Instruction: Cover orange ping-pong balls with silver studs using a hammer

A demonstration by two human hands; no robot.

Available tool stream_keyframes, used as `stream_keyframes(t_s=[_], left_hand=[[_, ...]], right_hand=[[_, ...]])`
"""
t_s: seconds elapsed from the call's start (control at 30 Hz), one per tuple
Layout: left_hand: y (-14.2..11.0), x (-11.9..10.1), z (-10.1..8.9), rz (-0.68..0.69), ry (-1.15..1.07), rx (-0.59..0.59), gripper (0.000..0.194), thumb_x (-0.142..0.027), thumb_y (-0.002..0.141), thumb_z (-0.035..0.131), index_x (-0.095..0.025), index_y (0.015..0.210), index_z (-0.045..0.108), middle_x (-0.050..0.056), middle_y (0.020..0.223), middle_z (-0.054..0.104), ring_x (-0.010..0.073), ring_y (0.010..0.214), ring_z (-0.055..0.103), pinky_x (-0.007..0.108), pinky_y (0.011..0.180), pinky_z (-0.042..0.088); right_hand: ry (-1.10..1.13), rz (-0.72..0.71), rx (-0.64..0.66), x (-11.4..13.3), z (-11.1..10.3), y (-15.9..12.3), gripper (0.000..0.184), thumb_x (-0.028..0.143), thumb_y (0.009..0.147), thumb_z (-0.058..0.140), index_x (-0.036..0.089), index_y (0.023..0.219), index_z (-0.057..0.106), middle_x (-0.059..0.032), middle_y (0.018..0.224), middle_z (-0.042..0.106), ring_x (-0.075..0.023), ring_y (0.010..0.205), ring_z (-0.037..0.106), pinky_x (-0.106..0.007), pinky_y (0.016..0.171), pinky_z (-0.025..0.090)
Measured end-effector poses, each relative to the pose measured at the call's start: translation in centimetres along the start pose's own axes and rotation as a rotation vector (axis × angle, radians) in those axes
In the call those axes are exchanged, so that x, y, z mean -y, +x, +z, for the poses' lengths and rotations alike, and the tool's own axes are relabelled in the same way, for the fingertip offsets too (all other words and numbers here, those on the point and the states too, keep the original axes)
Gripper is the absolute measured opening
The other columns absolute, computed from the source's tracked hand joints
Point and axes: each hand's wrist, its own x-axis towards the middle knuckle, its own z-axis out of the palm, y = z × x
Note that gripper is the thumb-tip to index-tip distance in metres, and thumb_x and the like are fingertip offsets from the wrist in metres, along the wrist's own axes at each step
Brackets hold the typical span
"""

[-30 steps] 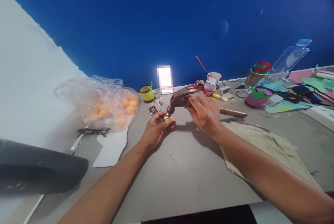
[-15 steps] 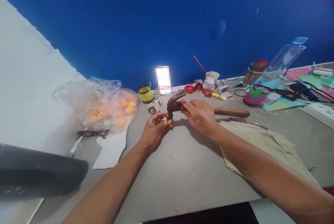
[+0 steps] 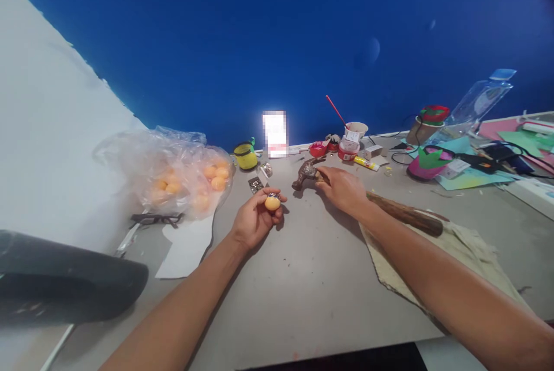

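My left hand [image 3: 255, 218] grips a small orange ball [image 3: 272, 203], like a ping-pong ball, between thumb and fingers. Shiny silver pieces, too small to name, cover its upper side. My right hand [image 3: 343, 191] is closed around a claw hammer [image 3: 304, 175] just behind its dark, worn head. The hammer's wooden handle [image 3: 407, 213] slants back to the right under my forearm. Its head is low over the table, to the right of the ball and apart from it. Just beyond my left fingers lies a small pack of silver bits [image 3: 256, 185].
A clear plastic bag [image 3: 190, 157] of orange balls sits at left, with glasses [image 3: 158, 219] and white paper [image 3: 186, 247] before it. Along the blue wall stand a yellow cup [image 3: 245, 156], red pots [image 3: 348, 150] and a glue tube [image 3: 366, 163]. A beige cloth [image 3: 433, 261] lies at right.
The hammer head has come off the ball and moved right and down toward the table, its handle swinging toward me. My left hand has turned the ball so its orange side faces me.
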Motion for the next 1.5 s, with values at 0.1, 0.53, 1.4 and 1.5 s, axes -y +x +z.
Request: stream_keyframes(t_s=[0.1, 0.53, 1.4, 1.5], left_hand=[[0.0, 0.0, -0.1, -0.024, -0.011, 0.034, 0.012, -0.022, 0.081, 0.058, -0.016, 0.09, 0.063, 0.007, 0.079, 0.071, 0.0141, 0.049, 0.055, 0.027, 0.049, 0.045], [-0.6, 0.1, 0.2, -0.044, 0.106, 0.082, 0.022, -0.035, 0.083, 0.074, -0.019, 0.087, 0.06, -0.004, 0.061, 0.056, 0.0055, 0.04, 0.037, 0.02, 0.044, 0.03], [-0.5, 1.5, -0.9, 0.556, 1.463, -0.042, 0.058, -0.017, 0.077, 0.07, -0.023, 0.134, 0.059, 0.013, 0.125, 0.054, 0.0339, 0.126, 0.052, 0.057, 0.112, 0.04], [-0.7, 1.7, -0.8, 0.53, 1.577, -0.102, 0.042, -0.019, 0.081, 0.066, -0.021, 0.123, 0.065, 0.013, 0.116, 0.058, 0.0344, 0.118, 0.055, 0.055, 0.102, 0.044]], right_hand=[[-0.019, 0.019, 0.02, -0.2, 0.3, 0.2, 0.026, 0.033, 0.098, 0.057, 0.03, 0.121, 0.069, -0.0043, 0.118, 0.075, -0.0264, 0.108, 0.063, -0.033, 0.077, 0.038], [-0.05, -0.123, 0.015, -1.0, 2.6, 0.5, 0.021, 0.029, 0.099, 0.059, 0.025, 0.114, 0.074, -0.0074, 0.109, 0.074, -0.0264, 0.106, 0.058, -0.034, 0.085, 0.039], [-0.023, -0.157, -0.161, -0.2, 2.0, 0.2, 0.032, 0.028, 0.098, 0.059, 0.016, 0.125, 0.071, -0.0142, 0.128, 0.07, -0.03, 0.117, 0.058, -0.04, 0.1, 0.044], [-0.03, -0.208, -0.126, 1.0, 0.3, 0.6, 0.026, 0.027, 0.097, 0.062, 0.019, 0.117, 0.076, -0.0113, 0.12, 0.074, -0.0273, 0.114, 0.062, -0.038, 0.101, 0.045]])
